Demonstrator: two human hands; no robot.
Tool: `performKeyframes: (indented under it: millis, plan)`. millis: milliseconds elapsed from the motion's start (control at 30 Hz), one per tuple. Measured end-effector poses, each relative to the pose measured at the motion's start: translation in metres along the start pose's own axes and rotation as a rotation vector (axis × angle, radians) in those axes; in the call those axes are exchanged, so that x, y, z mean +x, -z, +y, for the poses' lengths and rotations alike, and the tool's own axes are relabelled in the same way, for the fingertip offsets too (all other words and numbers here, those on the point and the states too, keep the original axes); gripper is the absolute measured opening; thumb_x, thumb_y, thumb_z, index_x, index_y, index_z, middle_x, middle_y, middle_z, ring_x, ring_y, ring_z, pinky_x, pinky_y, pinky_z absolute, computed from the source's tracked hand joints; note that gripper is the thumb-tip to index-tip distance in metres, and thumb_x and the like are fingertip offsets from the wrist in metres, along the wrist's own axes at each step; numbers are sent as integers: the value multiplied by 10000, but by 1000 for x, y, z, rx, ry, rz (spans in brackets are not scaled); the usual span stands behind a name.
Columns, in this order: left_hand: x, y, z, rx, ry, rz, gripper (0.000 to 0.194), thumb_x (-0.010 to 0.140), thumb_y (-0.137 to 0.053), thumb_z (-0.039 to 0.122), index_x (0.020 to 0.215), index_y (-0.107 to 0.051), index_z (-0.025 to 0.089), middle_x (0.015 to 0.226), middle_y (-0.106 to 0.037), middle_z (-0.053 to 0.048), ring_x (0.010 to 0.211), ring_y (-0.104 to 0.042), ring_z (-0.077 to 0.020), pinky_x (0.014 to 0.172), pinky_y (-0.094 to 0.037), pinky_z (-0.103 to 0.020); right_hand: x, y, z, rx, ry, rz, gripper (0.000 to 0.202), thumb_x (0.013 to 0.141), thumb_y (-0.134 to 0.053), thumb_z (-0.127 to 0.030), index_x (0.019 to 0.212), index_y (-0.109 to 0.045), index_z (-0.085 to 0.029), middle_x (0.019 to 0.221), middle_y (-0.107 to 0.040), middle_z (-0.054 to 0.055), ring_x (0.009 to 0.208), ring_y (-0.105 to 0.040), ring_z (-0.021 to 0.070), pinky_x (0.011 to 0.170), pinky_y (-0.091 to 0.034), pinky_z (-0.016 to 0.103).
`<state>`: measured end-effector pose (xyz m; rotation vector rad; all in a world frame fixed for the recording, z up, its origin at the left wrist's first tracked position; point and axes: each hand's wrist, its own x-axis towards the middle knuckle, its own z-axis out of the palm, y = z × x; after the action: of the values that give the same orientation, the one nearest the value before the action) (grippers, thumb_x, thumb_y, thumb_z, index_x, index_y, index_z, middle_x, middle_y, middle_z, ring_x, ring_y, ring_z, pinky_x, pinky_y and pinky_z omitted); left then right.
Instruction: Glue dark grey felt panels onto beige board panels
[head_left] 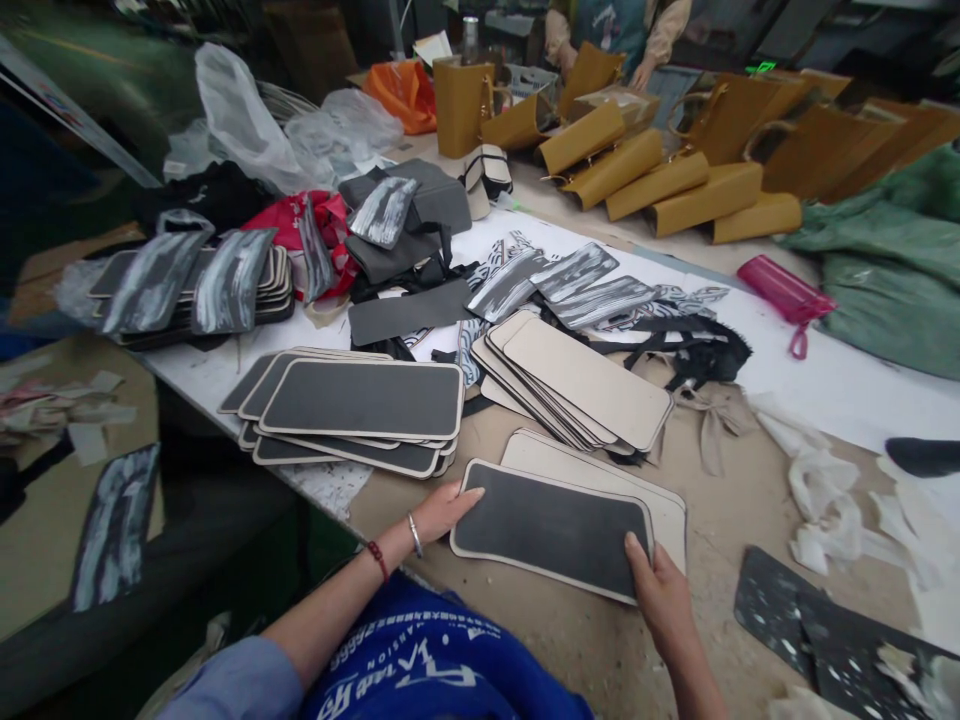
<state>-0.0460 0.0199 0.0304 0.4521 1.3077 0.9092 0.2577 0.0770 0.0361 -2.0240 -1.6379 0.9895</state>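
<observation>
A dark panel with a pale border (551,528) is held level over the near table edge. My left hand (444,512) grips its left end, thumb on top. At its right end my right hand (660,590) holds the corner, thumb on the dark face. Just behind it lies a beige panel (600,472), partly covered by the held one. A stack of dark-faced panels (364,400) sits to the left, and a fanned stack of beige panels (581,380) is farther back.
Glue-streaked grey strips (574,285) lie mid-table on black straps. Mustard bags (637,170) line the back, where another person's hands (643,72) show. Green cloth (892,260) and a magenta pouch (784,290) are right. Dark stained pieces (825,630) lie front right.
</observation>
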Motion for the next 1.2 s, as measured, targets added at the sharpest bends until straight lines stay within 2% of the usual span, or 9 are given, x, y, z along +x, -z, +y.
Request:
performKeyframes:
  millis: [267, 467, 667, 767, 833, 900, 967, 1100, 1200]
  plan:
    - [6, 2, -1, 33, 74, 11, 354, 586, -700, 453, 713, -624, 131, 650, -671, -46, 579, -597, -150, 594, -467, -265, 4, -4, 2, -51, 19, -29, 449, 703, -398, -619, 737, -559, -201, 702, -626, 65, 720, -582, 237, 668, -446, 343]
    - [5, -2, -10, 101, 77, 53, 313, 575, -699, 430, 668, -610, 145, 587, -648, -25, 524, -572, -152, 520, -443, -256, -4, -16, -4, -199, 87, -90, 399, 709, -353, -620, 623, -449, -243, 565, -553, 34, 601, -563, 222, 576, -413, 323]
    - [-5, 12, -5, 271, -107, 193, 336, 680, -571, 448, 759, -621, 125, 701, -666, -42, 630, -584, -168, 578, -462, -267, -9, 5, -11, -182, 70, -12, 452, 745, -314, -633, 717, -497, -220, 688, -610, 78, 706, -590, 241, 624, -440, 331]
    - [-2, 4, -7, 365, -154, 238, 356, 724, -489, 447, 753, -623, 119, 697, -664, -56, 636, -583, -180, 581, -465, -280, 1, 14, -14, -340, 37, 61, 514, 779, -272, -632, 782, -534, -190, 662, -598, 104, 679, -586, 267, 610, -445, 367]
    - [2, -4, -10, 423, -156, 271, 370, 733, -454, 451, 724, -621, 120, 681, -661, -63, 631, -583, -187, 575, -462, -283, 7, 11, -20, -481, 70, 193, 598, 815, -245, -600, 939, -563, -109, 772, -615, 177, 784, -590, 316, 671, -450, 430]
    - [7, -11, -13, 476, -165, 295, 374, 734, -438, 451, 706, -622, 126, 686, -665, -69, 648, -590, -198, 575, -461, -285, 4, -4, -33, -524, 244, 335, 660, 851, -236, -551, 1113, -505, -8, 991, -578, 265, 990, -533, 359, 794, -423, 493]
    - [9, -14, -15, 508, -178, 300, 376, 731, -433, 452, 720, -629, 131, 710, -675, -77, 674, -599, -210, 593, -463, -293, -12, -33, -53, -445, 514, 346, 636, 882, -256, -480, 1239, -400, 26, 1198, -479, 277, 1173, -411, 338, 912, -379, 491]
    - [7, -12, -14, 590, -182, 328, 381, 709, -426, 458, 721, -634, 139, 717, -686, -89, 680, -607, -224, 649, -467, -320, -54, -101, -89, -340, 955, -99, 563, 883, -359, -341, 1351, -276, -38, 1352, -388, 165, 1294, -268, 226, 1006, -359, 388]
    - [5, -10, -13, 607, -183, 348, 402, 701, -418, 477, 729, -636, 141, 723, -689, -85, 693, -610, -235, 667, -471, -335, -57, -122, -90, -370, 1030, -192, 665, 841, -465, -378, 1374, -239, -51, 1398, -326, 144, 1324, -191, 231, 1053, -305, 408]
